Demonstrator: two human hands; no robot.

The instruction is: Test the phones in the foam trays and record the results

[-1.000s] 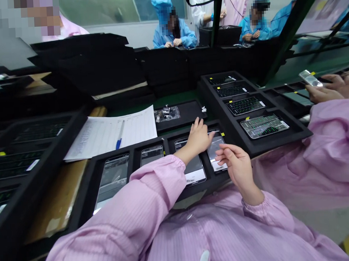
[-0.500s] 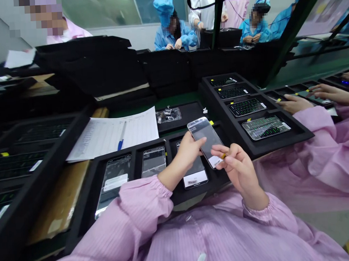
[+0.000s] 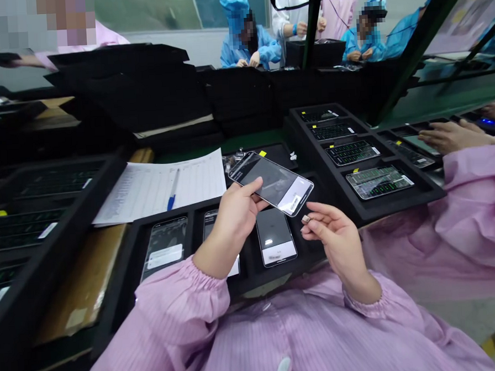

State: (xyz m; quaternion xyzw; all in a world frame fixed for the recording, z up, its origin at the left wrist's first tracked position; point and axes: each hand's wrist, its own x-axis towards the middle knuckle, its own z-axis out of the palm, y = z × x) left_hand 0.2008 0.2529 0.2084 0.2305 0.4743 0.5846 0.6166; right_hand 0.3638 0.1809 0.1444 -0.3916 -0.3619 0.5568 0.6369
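Note:
My left hand (image 3: 239, 211) grips a smartphone (image 3: 272, 178) by its left edge, thumb on the screen, holding it tilted above the black foam tray (image 3: 194, 232). The phone has a white lower screen area with a barcode and a yellow tab on its far edge. Just right of the phone's lower end, my right hand (image 3: 335, 233) pinches a small pale piece (image 3: 306, 219), too small to name for sure. Under the held phone lies another phone (image 3: 276, 239) in its tray slot. Further left a phone (image 3: 165, 245) sits in the tray, and one more is partly hidden by my left arm.
A printed sheet (image 3: 189, 183) with a blue pen (image 3: 173, 192) lies behind the tray. On the right, a foam tray (image 3: 422, 190) holds several phones. A co-worker's hands (image 3: 452, 136) work beyond it. Stacked black trays (image 3: 127, 97) stand at the back.
The phone in my left hand has turned sideways and shifted left and up. My right hand is now apart from the phone, its fingers still pinched.

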